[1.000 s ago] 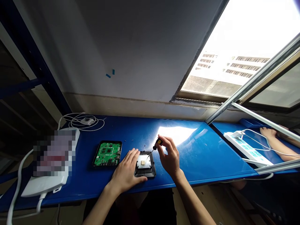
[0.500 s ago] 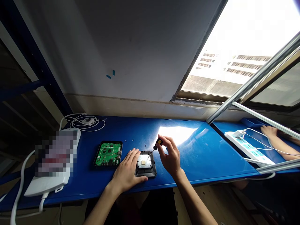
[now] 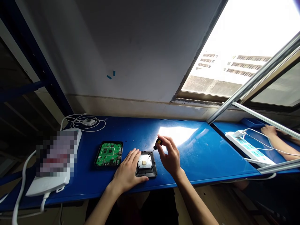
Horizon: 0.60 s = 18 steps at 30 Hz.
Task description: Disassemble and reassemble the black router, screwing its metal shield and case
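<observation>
A short screwdriver (image 3: 159,142) with a black and yellow handle is pinched in my right hand (image 3: 170,155). Its thin shaft slants down to the upper right corner of a silver metal plate (image 3: 146,164). This plate, with a small beige pad (image 3: 143,162) on it, sits in a black plastic cover (image 3: 152,173) lying on the bench. Around the cover's left side my left hand (image 3: 127,170) is closed, fingers at the far left corner and thumb along the near edge. Left of that hand lies a black casing (image 3: 96,162) holding a green circuit board (image 3: 108,154).
Several tiny screws (image 3: 133,140) lie on the blue bench (image 3: 199,156) beyond the cover. At left are a white power strip (image 3: 50,184), a pixelated patch over it, and a coiled white cable (image 3: 98,125). Right, past a metal frame, another power strip (image 3: 249,147) lies near another person's arm (image 3: 278,143).
Both hands, the screwdriver and the cover keep nearly the same places. The whole view has shifted very slightly, so things on the bench appear a little further right.
</observation>
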Motion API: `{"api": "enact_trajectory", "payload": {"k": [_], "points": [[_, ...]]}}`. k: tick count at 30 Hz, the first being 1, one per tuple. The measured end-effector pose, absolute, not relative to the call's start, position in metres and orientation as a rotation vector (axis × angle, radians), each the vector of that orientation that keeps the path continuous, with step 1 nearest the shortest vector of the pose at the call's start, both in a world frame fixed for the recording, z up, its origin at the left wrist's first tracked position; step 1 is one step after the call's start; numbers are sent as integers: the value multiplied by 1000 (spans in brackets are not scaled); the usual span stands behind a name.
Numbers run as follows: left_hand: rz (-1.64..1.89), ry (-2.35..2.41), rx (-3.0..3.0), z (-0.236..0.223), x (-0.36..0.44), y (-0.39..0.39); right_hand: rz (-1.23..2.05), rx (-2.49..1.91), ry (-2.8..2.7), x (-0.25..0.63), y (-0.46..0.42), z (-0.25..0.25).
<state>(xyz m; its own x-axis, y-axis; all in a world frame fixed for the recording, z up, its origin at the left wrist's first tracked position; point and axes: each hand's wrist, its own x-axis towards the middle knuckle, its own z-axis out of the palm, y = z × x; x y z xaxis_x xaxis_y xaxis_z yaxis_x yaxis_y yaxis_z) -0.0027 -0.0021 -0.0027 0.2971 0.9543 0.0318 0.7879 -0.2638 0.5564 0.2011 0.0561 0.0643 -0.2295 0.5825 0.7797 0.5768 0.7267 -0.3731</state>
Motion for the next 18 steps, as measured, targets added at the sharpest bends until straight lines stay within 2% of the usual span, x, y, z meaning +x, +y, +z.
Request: {"api": "enact_trajectory", "payload": {"k": [18], "points": [[495,1555,2162,1,-2,-2,183,-1006,-1818,183,51,73]]}}
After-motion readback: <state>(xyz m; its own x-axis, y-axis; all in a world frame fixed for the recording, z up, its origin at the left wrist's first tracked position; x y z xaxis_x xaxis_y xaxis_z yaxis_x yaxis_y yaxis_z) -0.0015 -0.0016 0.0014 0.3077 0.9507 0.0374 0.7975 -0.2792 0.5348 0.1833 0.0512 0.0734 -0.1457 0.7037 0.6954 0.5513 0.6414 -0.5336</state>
